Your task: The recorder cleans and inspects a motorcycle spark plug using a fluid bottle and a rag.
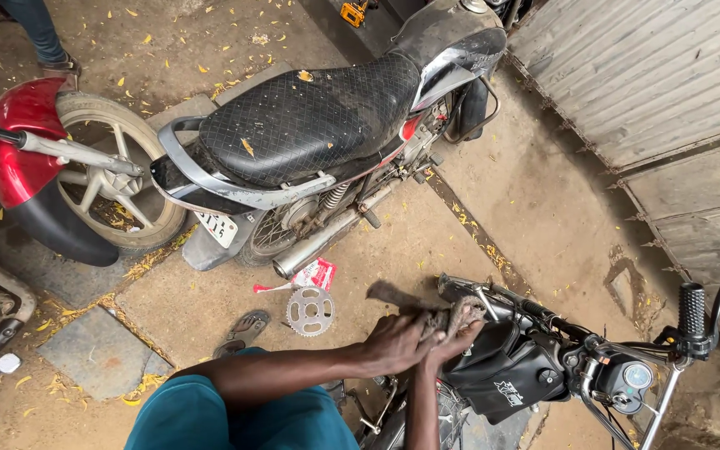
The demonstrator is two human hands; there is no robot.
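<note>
Close to the camera, both hands are pressed together on a dirty grey rag [452, 317]. The left hand [395, 342] is curled over the top of the rag and grips it. The right hand [453, 343] comes up from below and its fingers wrap around the rag too, so the rag is squeezed between them. The rag sits right on top of the black tank [502, 367] of a motorbike that lies under the hands, with its handlebar [693, 312] sticking out to the right and a round dial [637, 377] beside it. The person's teal trousers [235, 417] fill the bottom of the view. Just past the hands, on the ground, lies a silver toothed gear wheel [310, 311]. Near it are a sandal [245, 329] and a small red and white packet [314, 273]. The ground is brown dirt and flat stone slabs [97, 350], with little yellow leaves all over it. Farther away stands a second motorbike with a black quilted seat [310, 117] and a shiny exhaust pipe [318, 243]. To the left is a wheel with a red mudguard [14, 142]. On the right runs a grey ridged metal shutter [652, 75]. At the far top left, another person's foot [56, 62] stands on the dirt.
</note>
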